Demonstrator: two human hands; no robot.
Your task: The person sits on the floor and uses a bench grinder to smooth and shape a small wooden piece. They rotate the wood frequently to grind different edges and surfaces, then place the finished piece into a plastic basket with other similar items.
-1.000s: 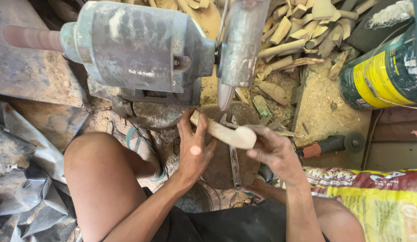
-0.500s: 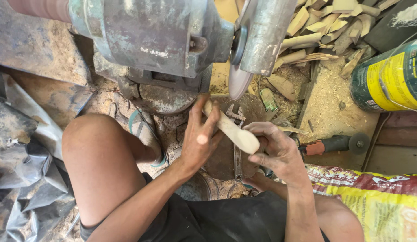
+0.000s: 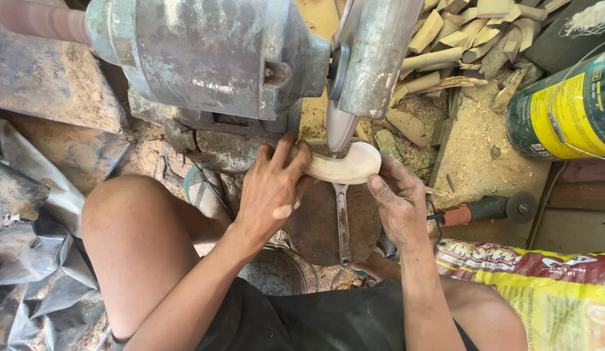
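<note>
Both my hands hold a pale curved piece of carved wood (image 3: pixel 345 166) just under the grinding disc (image 3: pixel 339 123) of a grey-green bench grinder (image 3: pixel 211 55). My left hand (image 3: pixel 271 188) grips its left end with the fingers wrapped over the top. My right hand (image 3: pixel 397 201) cups the rounded right end, thumb along its side. The wood's upper edge sits at or very close to the disc's rim; actual contact cannot be told. The disc is partly covered by a metal guard (image 3: pixel 377 52).
A metal wrench (image 3: pixel 342 224) lies on a round block below the wood. Cut wood offcuts (image 3: pixel 465 39) and sawdust lie behind. A green and yellow can (image 3: pixel 566 114) stands at right, an angle grinder (image 3: pixel 488 209) below it, a printed sack (image 3: pixel 543 286) at lower right. My bare knee (image 3: pixel 130 234) is at left.
My hands have lifted the wood piece up and closer to the disc, turning it more level. The view has tilted so the grinder sits higher in frame.
</note>
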